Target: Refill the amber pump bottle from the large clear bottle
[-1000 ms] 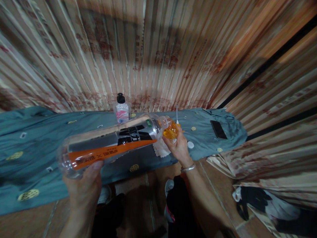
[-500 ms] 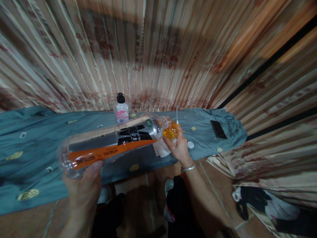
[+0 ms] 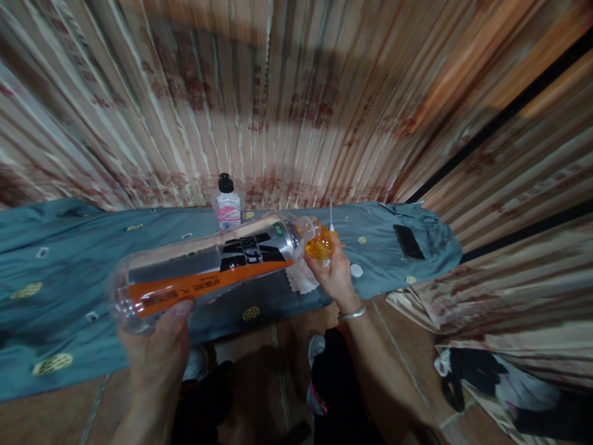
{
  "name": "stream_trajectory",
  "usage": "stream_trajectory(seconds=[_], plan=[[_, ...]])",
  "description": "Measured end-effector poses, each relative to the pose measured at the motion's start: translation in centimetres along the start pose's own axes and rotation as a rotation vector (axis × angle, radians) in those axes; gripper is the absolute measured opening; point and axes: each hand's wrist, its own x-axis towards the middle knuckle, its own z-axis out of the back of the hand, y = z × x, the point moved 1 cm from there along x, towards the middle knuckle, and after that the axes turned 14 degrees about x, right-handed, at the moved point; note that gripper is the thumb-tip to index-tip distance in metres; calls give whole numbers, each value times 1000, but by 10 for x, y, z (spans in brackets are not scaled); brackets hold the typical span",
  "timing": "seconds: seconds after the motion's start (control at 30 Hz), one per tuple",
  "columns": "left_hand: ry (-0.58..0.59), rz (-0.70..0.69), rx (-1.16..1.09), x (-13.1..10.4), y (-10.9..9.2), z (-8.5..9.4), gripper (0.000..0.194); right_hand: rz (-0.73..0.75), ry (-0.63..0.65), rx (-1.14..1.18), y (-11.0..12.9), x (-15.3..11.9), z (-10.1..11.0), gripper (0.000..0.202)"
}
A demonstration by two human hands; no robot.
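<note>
My left hand (image 3: 160, 337) is wrapped under the base end of a large clear drink bottle (image 3: 210, 266) with a silver, black and orange label. The bottle lies nearly level in the air, its neck slightly raised toward the right. Against its mouth is a small clear container (image 3: 319, 240) with orange-yellow colour in it, which my right hand (image 3: 334, 272) grips. Whether the bottle holds any liquid I cannot tell. Behind my right fingers stands a thin white stem or nozzle (image 3: 331, 215). Beneath the bottle neck lies a white tissue (image 3: 302, 276), partly covered.
A clear bottle with a black cap and pink print (image 3: 228, 207) stands at the back of the blue-green cloth (image 3: 92, 272). A white round cap (image 3: 356, 271) and a black phone (image 3: 408, 241) lie to the right. Pleated curtains (image 3: 296, 111) rise behind.
</note>
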Motion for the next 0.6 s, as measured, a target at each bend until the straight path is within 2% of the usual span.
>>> stream_trajectory(seconds=[0.6], plan=[[31,-6,29,1,-7,-3,58,18,-6,-24,-3,0,0,65]])
